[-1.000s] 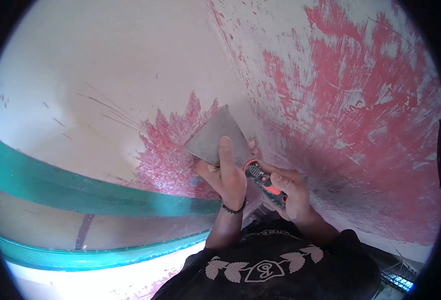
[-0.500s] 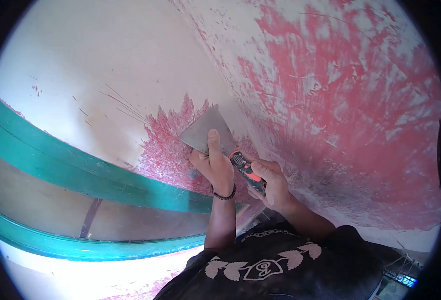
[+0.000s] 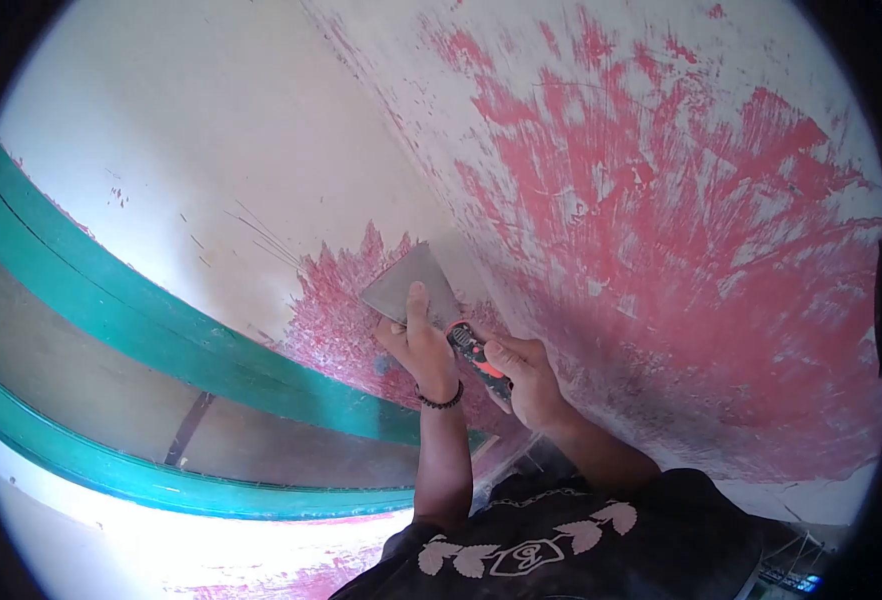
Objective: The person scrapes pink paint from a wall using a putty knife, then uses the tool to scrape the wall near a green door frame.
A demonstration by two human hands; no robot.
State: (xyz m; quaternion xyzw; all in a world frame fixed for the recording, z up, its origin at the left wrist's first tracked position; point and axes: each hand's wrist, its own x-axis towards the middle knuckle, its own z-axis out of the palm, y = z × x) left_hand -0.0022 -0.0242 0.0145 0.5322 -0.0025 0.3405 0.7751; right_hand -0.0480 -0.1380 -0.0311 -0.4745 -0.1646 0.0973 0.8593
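Observation:
A wide metal scraper [image 3: 409, 284] with a black and red handle [image 3: 479, 362] lies against the wall corner, over a patch of rough red paint [image 3: 336, 300]. My right hand [image 3: 527, 380] is wrapped round the handle. My left hand [image 3: 423, 345], with a dark bead bracelet at the wrist, grips the lower part of the blade, thumb on its near face and fingers behind it. The blade's far edge touches or nearly touches the wall; the gap is too small to tell.
A green frame [image 3: 161, 325] curves across the left and lower left. The right wall [image 3: 661, 240] shows streaks of red and white. A dark shirt [image 3: 601, 550] with a pale print fills the bottom. Metalwork [image 3: 796, 560] shows at the lower right.
The view has shifted, so the right wall shows further left and more of it is seen. Both hands and the scraper appear slightly lower and further left, with the grip unchanged.

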